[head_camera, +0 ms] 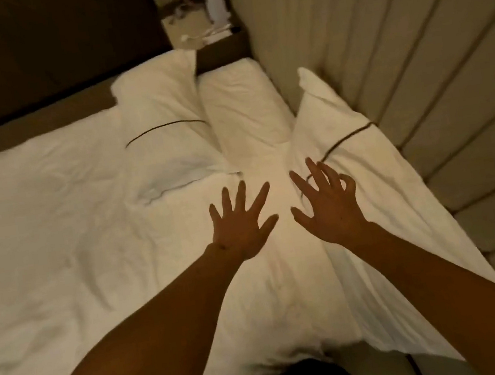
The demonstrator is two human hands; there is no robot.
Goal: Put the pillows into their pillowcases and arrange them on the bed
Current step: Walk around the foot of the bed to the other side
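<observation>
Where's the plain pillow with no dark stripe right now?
In the head view, the plain pillow lies at the head of the bed, between the two striped pillows, beyond both hands.

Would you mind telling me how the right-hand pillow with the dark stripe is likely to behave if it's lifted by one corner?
The striped pillow would probably sag, since its case is creased and loose. It looks puffy, so likely light for its size. It should not slide far on the rumpled sheet.

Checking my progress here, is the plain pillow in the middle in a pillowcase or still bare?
Cannot tell. The plain pillow lies flat between two striped pillows, white and wrinkled, with no opening visible.
</observation>
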